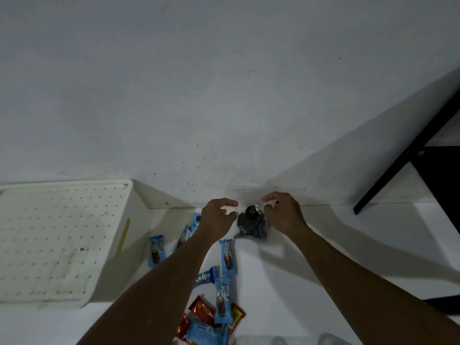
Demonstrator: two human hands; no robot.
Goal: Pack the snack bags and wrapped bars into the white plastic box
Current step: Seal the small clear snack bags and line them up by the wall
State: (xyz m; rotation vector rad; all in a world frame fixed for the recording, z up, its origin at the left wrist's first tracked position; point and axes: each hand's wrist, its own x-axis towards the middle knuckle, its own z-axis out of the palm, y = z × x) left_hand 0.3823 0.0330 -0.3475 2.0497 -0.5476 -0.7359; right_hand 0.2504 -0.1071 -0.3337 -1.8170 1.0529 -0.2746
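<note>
Pinches a clear bag (251, 224) of dark snacks by its top, with both grips: left grip (215, 215) narrow on the top left corner, right grip (283, 212) narrow on the top right corner, fingers curled. Exact finger contact too blurred to tell. Bag well right of the box (62, 235), near the wall (224, 95), not inside the box.

Box white, on the floor (373, 220), top face full of small dots, a yellow strip (124, 239) on its right side.

Between box and bag, flat on the floor: blue bars (156, 252), some partly under the left forearm. Right of the box and nearer to the person: a blue wrapper (205, 276), red wrappers (201, 307) and a yellow wrapper (237, 317), in a loose heap, touching. Far right of the box, a black leg (398, 163).
</note>
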